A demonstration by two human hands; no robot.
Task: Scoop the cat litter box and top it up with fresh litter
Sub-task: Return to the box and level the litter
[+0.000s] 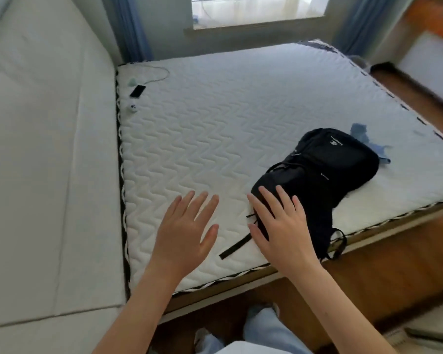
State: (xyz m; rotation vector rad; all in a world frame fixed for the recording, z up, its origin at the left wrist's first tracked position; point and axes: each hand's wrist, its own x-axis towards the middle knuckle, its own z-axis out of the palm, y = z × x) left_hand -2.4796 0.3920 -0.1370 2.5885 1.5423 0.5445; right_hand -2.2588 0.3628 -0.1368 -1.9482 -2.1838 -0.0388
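Observation:
No litter box, scoop or litter bag shows in the head view. My left hand (187, 231) is stretched out palm down over a bare white quilted mattress (215, 129), fingers straight and spread, holding nothing. My right hand (281, 226) is held out the same way, fingers spread, in front of the near end of a black backpack (325, 175) that lies on the mattress. Whether either hand touches anything I cannot tell.
A black phone (138, 91) with a white cable and two small pale objects lie at the mattress's far left. Blue cloth (368, 141) sits behind the backpack. A cream padded headboard (41, 154) fills the left. The wooden bed frame (384, 254) and floor lie below; a window (256, 11) is beyond.

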